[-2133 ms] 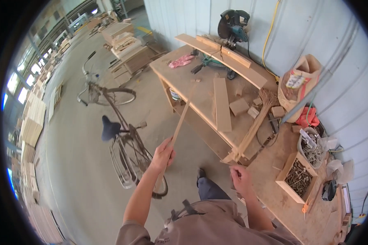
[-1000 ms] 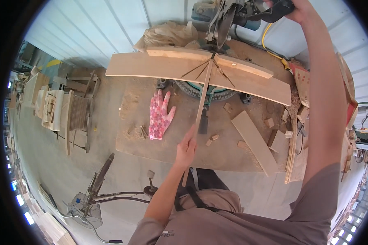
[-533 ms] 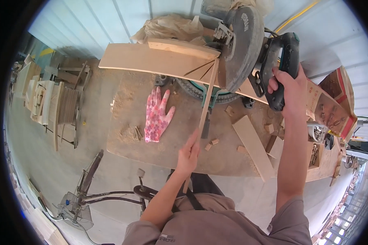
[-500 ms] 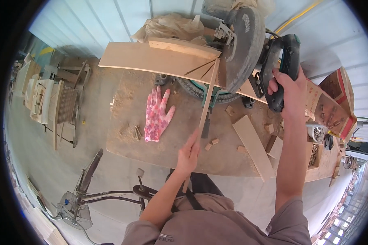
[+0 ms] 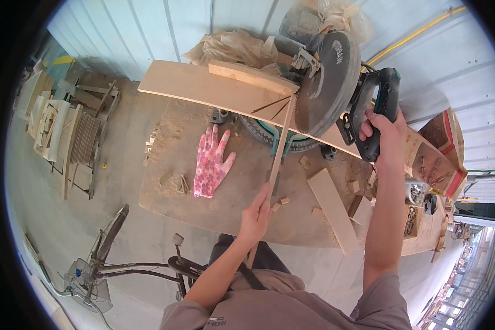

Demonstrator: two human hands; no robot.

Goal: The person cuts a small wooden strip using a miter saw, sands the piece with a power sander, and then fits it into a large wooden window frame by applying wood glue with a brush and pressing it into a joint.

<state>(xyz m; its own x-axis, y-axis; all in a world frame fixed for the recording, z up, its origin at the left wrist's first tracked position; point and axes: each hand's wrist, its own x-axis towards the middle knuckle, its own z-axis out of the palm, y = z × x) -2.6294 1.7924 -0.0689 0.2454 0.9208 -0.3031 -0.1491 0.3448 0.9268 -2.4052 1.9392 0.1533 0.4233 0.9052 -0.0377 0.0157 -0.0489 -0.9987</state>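
- One narrow wooden strip [image 5: 281, 144] is held in the left hand [image 5: 254, 218], with the fingers closed around it; it is slanted from near the wearer's body up to the mitre saw [image 5: 335, 82].
- The strip's far end is placed over a wide board [image 5: 176, 80], just beside the toothed blade [image 5: 309, 103]; whether the blade is touched cannot be told.
- The saw's black handle [image 5: 391, 91] is gripped by the right hand [image 5: 388, 132].
- A pink flowered glove [image 5: 210, 168] is laid flat on the dusty bench [image 5: 231, 220], left of the strip.
- A short plank [image 5: 335, 212] is seen right of the strip.
- A bicycle [image 5: 187, 267] is seen at lower left.
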